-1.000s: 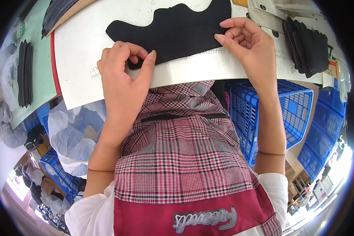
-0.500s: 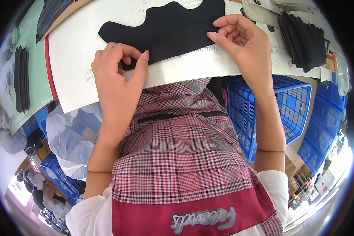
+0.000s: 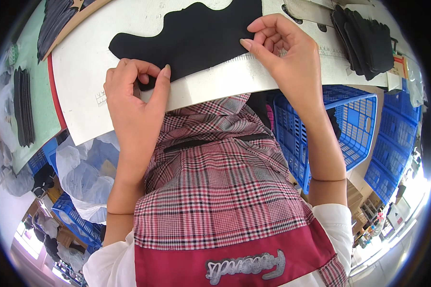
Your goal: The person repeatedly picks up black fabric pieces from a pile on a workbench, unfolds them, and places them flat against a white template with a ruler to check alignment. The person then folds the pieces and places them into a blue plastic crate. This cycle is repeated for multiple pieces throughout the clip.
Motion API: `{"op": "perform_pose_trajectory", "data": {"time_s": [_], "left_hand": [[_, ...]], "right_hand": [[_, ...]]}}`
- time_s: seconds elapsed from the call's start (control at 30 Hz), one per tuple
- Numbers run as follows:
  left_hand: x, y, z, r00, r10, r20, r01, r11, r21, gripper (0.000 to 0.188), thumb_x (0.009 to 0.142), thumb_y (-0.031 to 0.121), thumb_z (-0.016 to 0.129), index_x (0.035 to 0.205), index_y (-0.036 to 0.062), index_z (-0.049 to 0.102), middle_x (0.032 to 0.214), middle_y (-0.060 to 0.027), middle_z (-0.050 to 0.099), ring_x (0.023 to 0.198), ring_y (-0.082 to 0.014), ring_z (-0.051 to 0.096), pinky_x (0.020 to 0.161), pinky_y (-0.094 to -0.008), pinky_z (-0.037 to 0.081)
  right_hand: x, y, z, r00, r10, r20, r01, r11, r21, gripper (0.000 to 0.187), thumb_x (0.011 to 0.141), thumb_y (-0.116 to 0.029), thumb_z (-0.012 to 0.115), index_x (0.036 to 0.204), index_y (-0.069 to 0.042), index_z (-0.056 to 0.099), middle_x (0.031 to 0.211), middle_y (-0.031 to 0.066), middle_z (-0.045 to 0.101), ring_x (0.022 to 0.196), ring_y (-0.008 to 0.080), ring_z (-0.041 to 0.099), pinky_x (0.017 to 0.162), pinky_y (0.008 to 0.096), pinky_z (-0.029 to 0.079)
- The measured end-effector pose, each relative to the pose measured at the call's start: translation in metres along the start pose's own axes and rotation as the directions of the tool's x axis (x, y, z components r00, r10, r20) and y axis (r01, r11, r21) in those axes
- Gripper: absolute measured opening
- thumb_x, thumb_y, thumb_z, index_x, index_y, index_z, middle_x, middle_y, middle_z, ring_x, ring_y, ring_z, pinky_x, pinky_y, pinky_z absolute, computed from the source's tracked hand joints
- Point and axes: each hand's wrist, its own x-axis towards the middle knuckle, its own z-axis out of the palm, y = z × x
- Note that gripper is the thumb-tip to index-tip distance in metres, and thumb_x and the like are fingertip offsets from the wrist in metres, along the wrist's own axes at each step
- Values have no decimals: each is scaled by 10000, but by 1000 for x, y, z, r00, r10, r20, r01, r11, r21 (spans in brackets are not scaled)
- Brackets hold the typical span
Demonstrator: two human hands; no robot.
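Observation:
A black fabric piece (image 3: 201, 40) with a wavy far edge and a straighter near edge lies flat on the white work surface (image 3: 220, 81). My left hand (image 3: 134, 95) is curled at its near left corner, thumb and fingertips closed around the cloth there. At the right edge, my right hand (image 3: 287, 57) has its fingers bent and the thumb and forefinger tips on the cloth, holding it with a small gap between the tips. The left fingers partly hide the corner.
Stacked black fabric pieces (image 3: 364, 43) lie at the far right, more black pieces (image 3: 24, 107) on the green surface (image 3: 43, 95) at left. Below the table edge stand a blue plastic crate (image 3: 354, 124) and a clear plastic bag (image 3: 84, 172). Ruler markings (image 3: 333, 51) run along the white surface.
The whole view has shifted, so the fabric, table and both hands appear slightly farther left. Both hands keep their hold, and the fabric's position against the ruler markings looks nearly the same.

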Motion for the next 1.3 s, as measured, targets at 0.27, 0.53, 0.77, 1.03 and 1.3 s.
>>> {"op": "perform_pose_trajectory", "data": {"time_s": [0.27, 0.53, 0.77, 1.03, 1.3], "left_hand": [[-6, 26, 22, 909, 415, 40, -410, 873, 265, 606, 821, 211, 711, 1327, -29, 481, 1319, -202, 518, 1273, -356, 458, 1059, -421, 349], [-21, 2, 12, 904, 316, 286, -401, 859, 317, 994, 819, 648, 541, 1505, -29, 297, 1579, -171, 297, 1482, -305, 246, 1203, -472, 167], [-31, -13, -6, 912, 288, 294, -386, 845, 371, 1003, 819, 664, 523, 1509, -26, 297, 1589, -164, 285, 1486, -309, 242, 1200, -493, 151], [-21, 0, -15, 892, 265, 365, -402, 833, 379, 1009, 778, 554, 694, 1487, -49, 305, 1566, -196, 298, 1449, -363, 277, 1200, -538, 103], [-21, -6, 27, 748, 507, 429, -641, 720, 265, 952, 739, 396, 773, 1505, 46, 331, 1578, -184, 292, 1450, -391, 280, 1187, -515, 212]], "right_hand": [[4, 6, 2, 987, -158, 4, 158, 986, -58, 135, 751, -20, 733, 881, -21, 693, 750, 41, 576, 607, 121, 535, 582, 258, 454], [-1, 1, 5, 994, -102, -32, 100, 993, -62, 96, 771, 6, 719, 861, -14, 694, 760, 47, 588, 608, 135, 539, 576, 264, 449], [-50, -27, 60, 842, -483, 240, 539, 758, -367, 686, 827, -341, 660, 1378, 26, 478, 1468, 189, 441, 1408, 325, 371, 1163, 504, 268], [-55, 17, -17, 961, -256, -101, 168, 835, -523, 505, 916, -254, 624, 1313, 44, 532, 1376, 205, 538, 1323, 344, 480, 1129, 459, 344], [-25, 54, -140, 844, -183, -504, -134, 838, -529, 384, 829, -225, 747, 1150, -25, 678, 1260, 180, 633, 1199, 327, 585, 1006, 406, 464]]}}
